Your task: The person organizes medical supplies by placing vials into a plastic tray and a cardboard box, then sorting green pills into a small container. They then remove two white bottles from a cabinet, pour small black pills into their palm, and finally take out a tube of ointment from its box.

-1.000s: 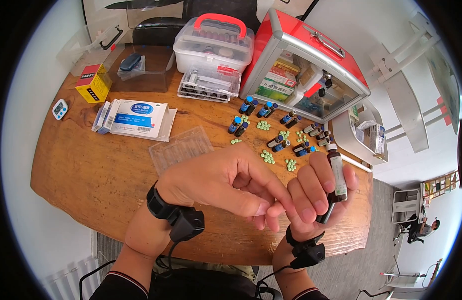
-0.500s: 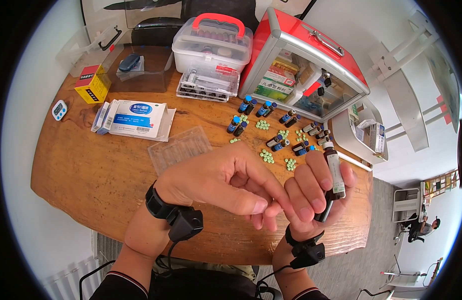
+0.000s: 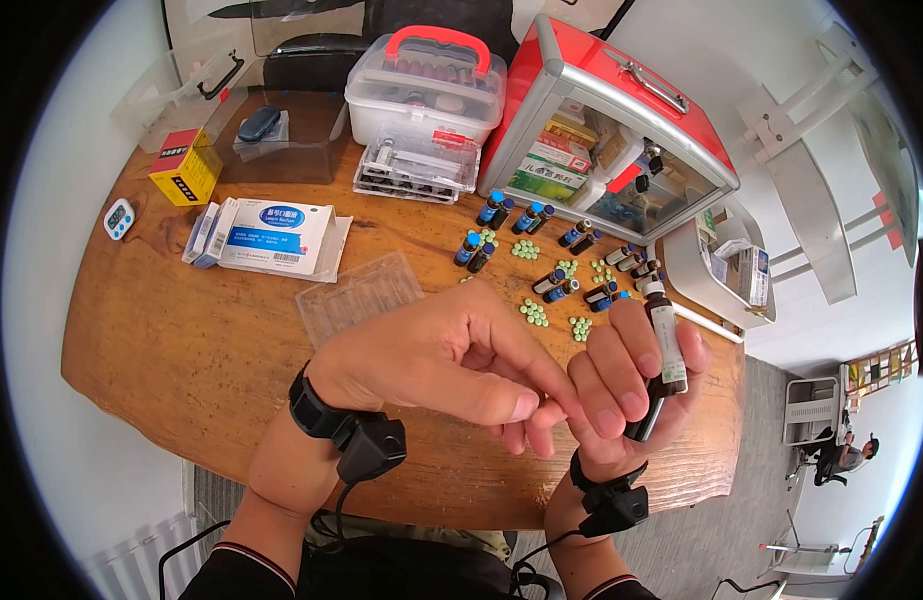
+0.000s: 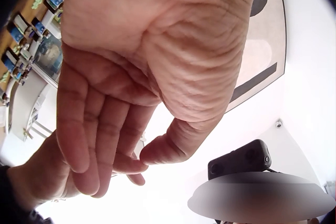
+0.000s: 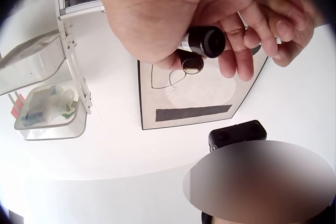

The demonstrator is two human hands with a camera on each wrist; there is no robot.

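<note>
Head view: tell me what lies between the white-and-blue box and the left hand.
In the head view, a clear plastic tray lies between the white-and-blue box and the left hand.

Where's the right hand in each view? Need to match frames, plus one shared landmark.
Head: right hand right of centre, holding two vials.
Left wrist: right hand at lower left; vials not distinguishable.
Right wrist: right hand across top centre.
Shared landmark: left hand, near centre in head, upper middle in left wrist, upper right in right wrist.
</note>
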